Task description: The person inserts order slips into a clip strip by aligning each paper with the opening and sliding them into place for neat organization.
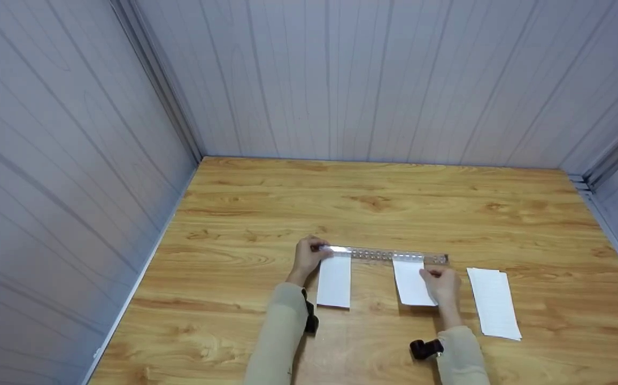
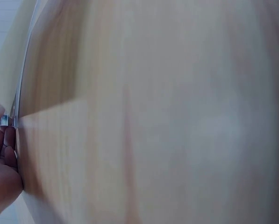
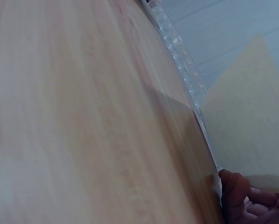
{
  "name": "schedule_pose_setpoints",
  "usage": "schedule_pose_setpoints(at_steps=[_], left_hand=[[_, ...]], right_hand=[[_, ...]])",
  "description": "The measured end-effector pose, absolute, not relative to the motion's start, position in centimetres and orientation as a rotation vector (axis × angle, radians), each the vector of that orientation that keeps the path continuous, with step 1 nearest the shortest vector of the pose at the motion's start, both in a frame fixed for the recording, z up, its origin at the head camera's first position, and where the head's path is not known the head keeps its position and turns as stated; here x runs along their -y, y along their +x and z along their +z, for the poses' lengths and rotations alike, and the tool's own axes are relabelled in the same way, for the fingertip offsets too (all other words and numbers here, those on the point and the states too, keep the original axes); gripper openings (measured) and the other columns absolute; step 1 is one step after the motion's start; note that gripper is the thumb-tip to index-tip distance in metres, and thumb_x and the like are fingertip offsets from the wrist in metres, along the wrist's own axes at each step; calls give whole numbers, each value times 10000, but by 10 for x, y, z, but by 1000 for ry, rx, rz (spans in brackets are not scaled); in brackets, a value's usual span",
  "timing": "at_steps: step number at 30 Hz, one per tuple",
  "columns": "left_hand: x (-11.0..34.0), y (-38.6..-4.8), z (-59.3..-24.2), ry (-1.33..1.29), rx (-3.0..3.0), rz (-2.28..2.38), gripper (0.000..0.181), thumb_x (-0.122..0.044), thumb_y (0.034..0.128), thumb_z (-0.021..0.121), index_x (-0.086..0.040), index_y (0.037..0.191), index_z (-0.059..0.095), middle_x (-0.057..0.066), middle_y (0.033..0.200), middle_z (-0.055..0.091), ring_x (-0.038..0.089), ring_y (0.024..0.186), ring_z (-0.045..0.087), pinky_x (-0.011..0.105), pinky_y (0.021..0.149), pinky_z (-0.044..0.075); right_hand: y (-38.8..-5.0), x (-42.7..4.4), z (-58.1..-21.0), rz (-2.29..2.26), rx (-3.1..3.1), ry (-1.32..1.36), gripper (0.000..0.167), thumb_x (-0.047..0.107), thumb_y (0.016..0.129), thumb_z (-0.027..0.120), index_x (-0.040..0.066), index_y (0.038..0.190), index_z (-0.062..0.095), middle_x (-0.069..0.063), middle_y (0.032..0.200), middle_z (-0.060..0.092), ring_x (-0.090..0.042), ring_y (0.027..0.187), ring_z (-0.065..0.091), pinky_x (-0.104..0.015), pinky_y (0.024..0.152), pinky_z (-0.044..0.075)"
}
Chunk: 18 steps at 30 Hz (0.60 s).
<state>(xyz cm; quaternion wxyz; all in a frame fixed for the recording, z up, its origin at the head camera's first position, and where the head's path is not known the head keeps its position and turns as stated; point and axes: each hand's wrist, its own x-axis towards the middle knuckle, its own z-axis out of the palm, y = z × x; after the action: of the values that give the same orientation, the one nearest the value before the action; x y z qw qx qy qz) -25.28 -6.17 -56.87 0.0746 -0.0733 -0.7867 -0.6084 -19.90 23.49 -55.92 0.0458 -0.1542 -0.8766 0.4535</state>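
Observation:
A clear ruler (image 1: 376, 255) lies across the table, its left end pinched by my left hand (image 1: 308, 258). Below that end is a white paper strip (image 1: 334, 283), its top edge under the ruler. A second white paper (image 1: 410, 283) meets the ruler near its right end. My right hand (image 1: 444, 289) pinches this paper's right side, and its lower part looks lifted. In the left wrist view, my left hand (image 2: 3, 168) holds the ruler's end (image 2: 6, 121). The right wrist view shows the raised paper (image 3: 246, 121) beside the ruler (image 3: 181, 58), with my right hand (image 3: 251, 200) at its edge.
A small stack of white paper strips (image 1: 495, 303) lies on the wooden table (image 1: 373, 203) to the right of my right hand. Pale panelled walls (image 1: 341, 80) stand behind the table and on both sides.

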Motion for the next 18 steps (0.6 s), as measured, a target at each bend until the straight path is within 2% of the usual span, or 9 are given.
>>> schedule_pose_setpoints(at_steps=[3,9,14,18], left_hand=[[62,-256,-575,-191,2391,-1820,143,57,688,708,108,811,656,213,806,579,313,749,541,253,630,443],[63,-256,-576,-211,2384,-1833,138,40,698,708,105,810,657,200,791,581,248,725,531,238,619,437],[63,-257,-576,-222,2396,-1792,137,29,699,711,96,808,663,196,790,588,268,735,533,238,619,430],[62,-253,-569,-216,2388,-1818,135,59,702,696,120,814,652,237,807,580,335,765,532,274,641,437]], right_hand=[[-199,-233,-559,1379,2678,-454,212,105,798,623,-78,900,656,-208,853,624,-312,794,563,-357,656,435],[-199,-232,-560,1361,2672,-448,197,107,793,633,-76,860,658,-176,801,631,-296,756,569,-307,608,434],[-199,-231,-560,1346,2660,-428,199,98,785,637,-86,858,662,-195,806,635,-311,764,573,-334,625,442],[-199,-230,-561,1350,2666,-428,204,99,783,639,-91,852,660,-196,798,632,-309,751,571,-329,612,443]])
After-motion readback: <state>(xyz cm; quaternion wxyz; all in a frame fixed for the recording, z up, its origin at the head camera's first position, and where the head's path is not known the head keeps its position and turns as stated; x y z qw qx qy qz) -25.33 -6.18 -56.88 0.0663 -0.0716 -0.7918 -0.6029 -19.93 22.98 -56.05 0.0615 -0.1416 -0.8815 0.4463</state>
